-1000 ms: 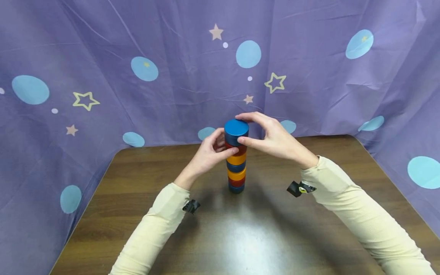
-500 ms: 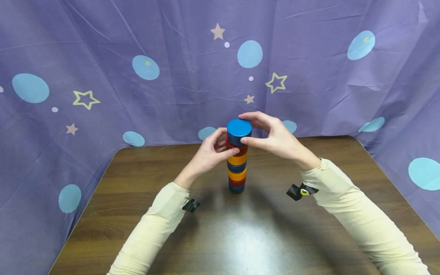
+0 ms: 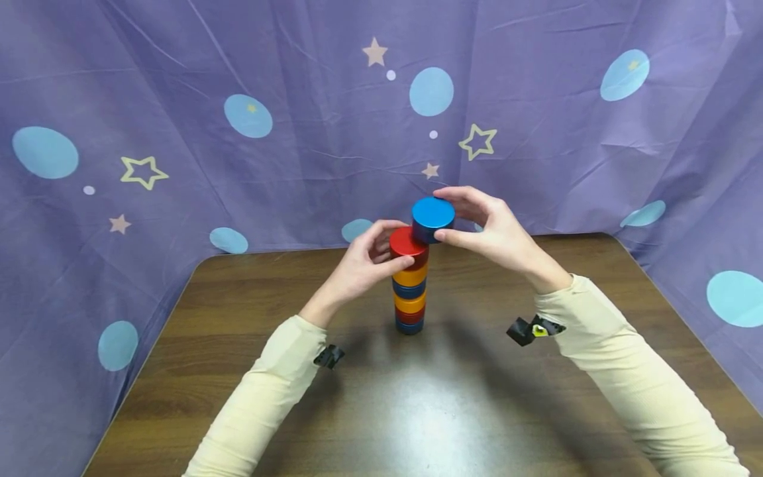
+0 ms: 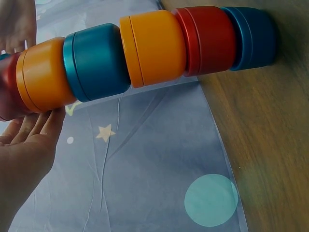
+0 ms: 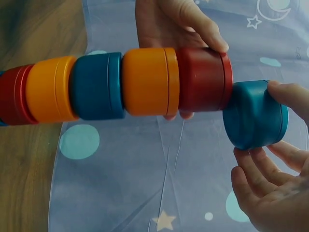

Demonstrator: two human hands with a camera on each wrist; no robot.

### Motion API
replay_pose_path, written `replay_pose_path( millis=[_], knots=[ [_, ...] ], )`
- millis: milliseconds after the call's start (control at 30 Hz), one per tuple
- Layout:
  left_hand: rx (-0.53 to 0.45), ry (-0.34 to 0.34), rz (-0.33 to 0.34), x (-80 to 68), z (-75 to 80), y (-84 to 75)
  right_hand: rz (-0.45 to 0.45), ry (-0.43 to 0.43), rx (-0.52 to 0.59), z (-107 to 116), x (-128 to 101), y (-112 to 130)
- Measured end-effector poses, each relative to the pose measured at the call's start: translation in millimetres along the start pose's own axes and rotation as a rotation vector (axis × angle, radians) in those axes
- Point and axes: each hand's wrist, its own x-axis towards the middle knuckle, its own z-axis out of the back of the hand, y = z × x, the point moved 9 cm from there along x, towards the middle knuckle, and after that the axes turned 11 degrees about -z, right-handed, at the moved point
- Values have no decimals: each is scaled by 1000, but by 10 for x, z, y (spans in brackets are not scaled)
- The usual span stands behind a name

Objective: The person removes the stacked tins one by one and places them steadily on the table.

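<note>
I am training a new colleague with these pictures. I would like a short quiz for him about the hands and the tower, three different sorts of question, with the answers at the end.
1. Multiple choice: which colour is the canister that the right hand holds?
(a) orange
(b) blue
(c) red

2. True or false: the left hand grips the red canister at the top of the tower.

3. Ordering: list the colours of the six standing canisters from bottom to top.

Key:
1. (b) blue
2. True
3. Blue, red, orange, blue, orange, red
</note>
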Motion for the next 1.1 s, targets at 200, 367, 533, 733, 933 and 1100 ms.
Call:
replay_pose_path(
  millis=[200, 367, 533, 733, 933, 1100],
  knots=[
    [-3, 3, -11, 5, -3, -7, -29, -45, -12, 106, -17, -90],
    [-8, 5, -23, 9, 3, -13, -35, -60, 1, 157, -27, -178],
    [-13, 7, -32, 10, 1, -21, -57, -64, 18, 176, -36, -308],
    [-16, 1, -32, 4, 4, -19, -88, -51, 47, 177, -41, -484],
    [-23, 2, -33, 2, 8, -10, -115, -44, 60, 174, -20, -657],
    [-24, 4, -32, 1, 12, 4, -137, -52, 64, 174, -7, -795]
  ],
)
